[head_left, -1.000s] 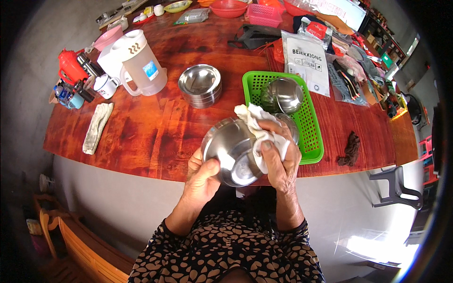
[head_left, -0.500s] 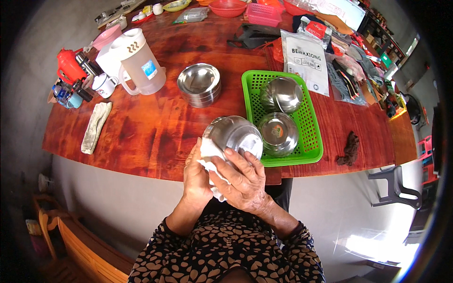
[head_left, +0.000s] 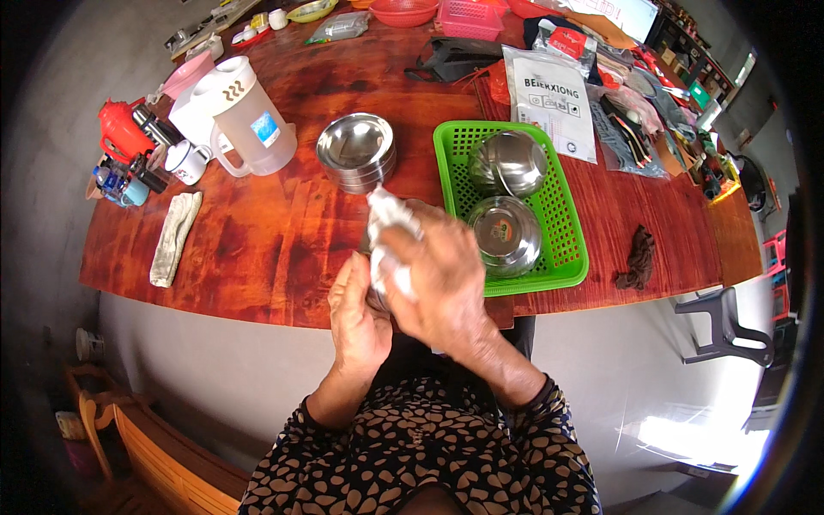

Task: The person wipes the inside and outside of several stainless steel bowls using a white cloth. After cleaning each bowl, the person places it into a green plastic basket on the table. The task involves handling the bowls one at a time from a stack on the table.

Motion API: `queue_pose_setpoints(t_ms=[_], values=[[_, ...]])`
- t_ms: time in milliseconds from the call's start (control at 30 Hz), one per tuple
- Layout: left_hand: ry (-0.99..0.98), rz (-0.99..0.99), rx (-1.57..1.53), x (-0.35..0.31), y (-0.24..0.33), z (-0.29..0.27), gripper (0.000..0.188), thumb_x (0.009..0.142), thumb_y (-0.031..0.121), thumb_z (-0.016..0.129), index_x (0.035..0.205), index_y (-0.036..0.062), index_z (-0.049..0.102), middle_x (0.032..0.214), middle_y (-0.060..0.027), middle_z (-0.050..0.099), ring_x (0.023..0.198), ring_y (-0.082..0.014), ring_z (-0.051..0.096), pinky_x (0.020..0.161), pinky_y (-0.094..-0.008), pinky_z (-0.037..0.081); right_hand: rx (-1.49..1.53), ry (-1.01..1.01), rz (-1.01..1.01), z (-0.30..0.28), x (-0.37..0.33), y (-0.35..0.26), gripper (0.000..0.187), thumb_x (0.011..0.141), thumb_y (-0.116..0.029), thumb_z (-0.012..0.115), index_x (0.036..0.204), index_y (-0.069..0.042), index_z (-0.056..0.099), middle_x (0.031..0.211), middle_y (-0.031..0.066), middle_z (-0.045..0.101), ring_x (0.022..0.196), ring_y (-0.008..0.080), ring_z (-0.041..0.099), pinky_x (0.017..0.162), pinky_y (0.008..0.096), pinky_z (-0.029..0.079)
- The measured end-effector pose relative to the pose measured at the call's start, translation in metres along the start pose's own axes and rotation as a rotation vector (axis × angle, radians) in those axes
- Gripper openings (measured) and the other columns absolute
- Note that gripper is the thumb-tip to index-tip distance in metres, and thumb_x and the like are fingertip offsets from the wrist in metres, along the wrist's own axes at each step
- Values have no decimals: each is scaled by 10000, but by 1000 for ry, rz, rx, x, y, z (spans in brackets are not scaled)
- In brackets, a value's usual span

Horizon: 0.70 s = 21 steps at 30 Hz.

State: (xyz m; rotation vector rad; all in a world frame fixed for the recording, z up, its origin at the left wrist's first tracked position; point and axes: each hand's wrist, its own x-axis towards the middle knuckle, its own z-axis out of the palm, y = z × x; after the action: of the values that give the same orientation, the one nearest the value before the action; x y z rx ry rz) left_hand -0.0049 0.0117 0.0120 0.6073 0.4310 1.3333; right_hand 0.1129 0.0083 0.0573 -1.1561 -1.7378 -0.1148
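Note:
My left hand (head_left: 357, 316) grips a steel bowl (head_left: 375, 300) at the table's near edge. Most of that bowl is hidden behind my right hand (head_left: 442, 275), which is smeared by motion. A crumpled white cloth (head_left: 391, 210) is bunched in the right hand's fingers against the bowl. Just beyond stands a stack of steel bowls (head_left: 356, 146). To the right, a green basket (head_left: 571, 249) holds two upturned bowls, one farther (head_left: 508, 163) and one nearer (head_left: 505, 236).
On the left stand a plastic pitcher (head_left: 257, 129), a white mug (head_left: 186, 161), a red kettle (head_left: 124, 129) and a folded pale cloth (head_left: 176, 239). A dark brown rag (head_left: 636, 259) lies right of the basket. Behind are a white packet (head_left: 554, 107) and a black bag (head_left: 459, 58).
The bowl has turned and dropped largely out of sight behind my right hand. My right hand has moved up and over it with the cloth. The view has shifted slightly.

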Motion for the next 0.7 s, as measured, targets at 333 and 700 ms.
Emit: queue_pose_setpoints(t_ms=[333, 700], values=[[6, -28, 113, 0, 0, -11, 347, 965, 235, 390, 1233, 31, 471, 1142, -91, 566, 1039, -190, 559, 905, -325, 454, -26, -29, -26, 5, -12, 0, 327, 763, -202, 620, 1058, -71, 575, 1137, 124, 547, 1126, 274, 510, 987, 452, 347], [-102, -328, -429, 7, 6, -16, 471, 963, 383, 366, 1273, 38, 447, 1281, -116, 500, 1202, -241, 457, 1000, -438, 373, 796, 137, 768, -14, -28, 56, 279, 934, -189, 449, 1008, 33, 601, 875, 61, 624, 757, 105, 550, 663, 245, 445]])
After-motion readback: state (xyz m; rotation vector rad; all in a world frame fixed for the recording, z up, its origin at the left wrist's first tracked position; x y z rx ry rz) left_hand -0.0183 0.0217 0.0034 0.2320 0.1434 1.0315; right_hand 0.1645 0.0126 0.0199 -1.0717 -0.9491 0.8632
